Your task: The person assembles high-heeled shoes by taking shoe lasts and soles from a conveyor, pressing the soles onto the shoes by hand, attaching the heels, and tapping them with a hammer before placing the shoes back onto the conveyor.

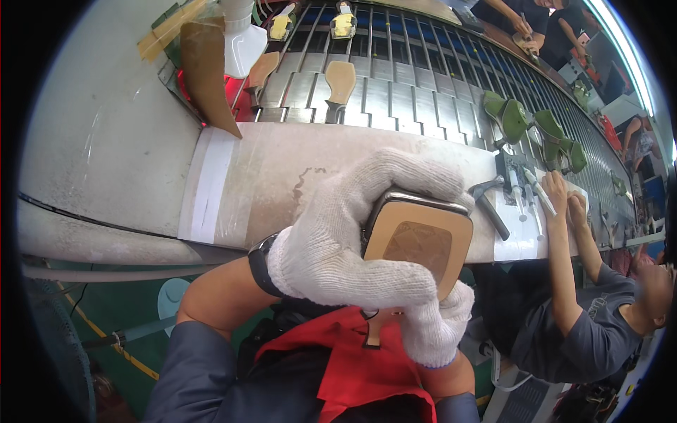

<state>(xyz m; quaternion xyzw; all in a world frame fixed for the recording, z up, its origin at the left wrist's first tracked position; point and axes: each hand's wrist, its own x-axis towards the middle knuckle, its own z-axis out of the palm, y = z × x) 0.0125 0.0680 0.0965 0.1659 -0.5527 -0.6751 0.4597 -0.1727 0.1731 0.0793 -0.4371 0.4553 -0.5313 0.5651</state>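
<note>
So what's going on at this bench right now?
A person in white knit gloves holds a tan shoe sole with both hands: the left hand wraps over it, the right hand grips its lower edge. This happens at the near edge of a pale workbench beside a slatted conveyor carrying tan soles and green shoe parts. To the right, a co-worker rests both hands on the bench near a hammer.

Pale worn bench ledge (282, 176) bearing a hammer (490, 204) and white tubes (525, 194), beside slatted conveyor (395, 92) carrying tan soles (340, 79) and green shoes (536, 130).
</note>
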